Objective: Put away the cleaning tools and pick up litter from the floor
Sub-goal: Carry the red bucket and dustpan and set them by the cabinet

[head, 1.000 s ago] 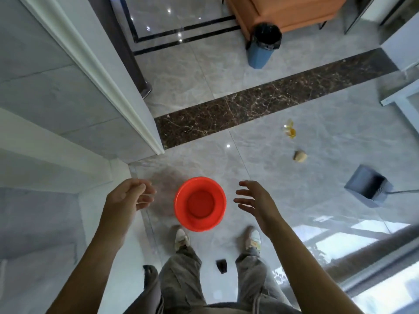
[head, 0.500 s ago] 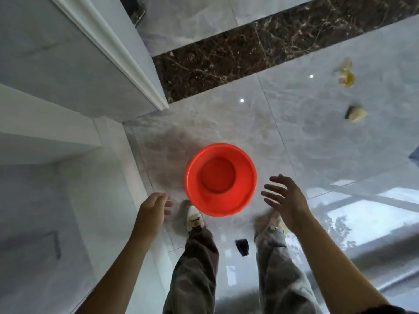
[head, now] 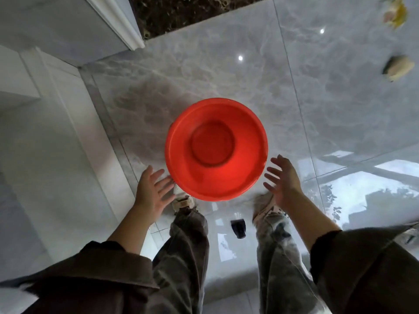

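Red plastic basin [head: 216, 148]: round, smooth, glossy, with a wide flared rim and a flat circular bottom. It looks empty and stands on the floor [head: 226, 71] just ahead of my shoes.

Head view, the only one. My guess at the step is putting away the cleaning tools, basin first, with the litter not yet picked up.

My left hand [head: 152, 191] is at the basin's near-left rim, fingers straight and spread, holding nothing. The fingertips are right at the rim and I cannot tell if they touch. My right hand [head: 283, 182] is just beside the near-right rim, fingers splayed, palm facing the basin and apart from it, holding nothing.

The next move likely needs both hands to close on opposite sides of the rim, curl under the lip and lift level. The plastic is slick and probably light.

The floor is polished grey marble-look tile, very reflective. A beige crumpled lump [head: 398, 68] lies well right of and beyond the basin, and a blurred yellow scrap [head: 395, 10] lies further beyond. A small black bit [head: 238, 227] sits on the basin's near side, between my feet. A dark veined stone strip [head: 181, 12] runs beyond the basin, and white moulded trim [head: 113, 19] is beyond-left of it.
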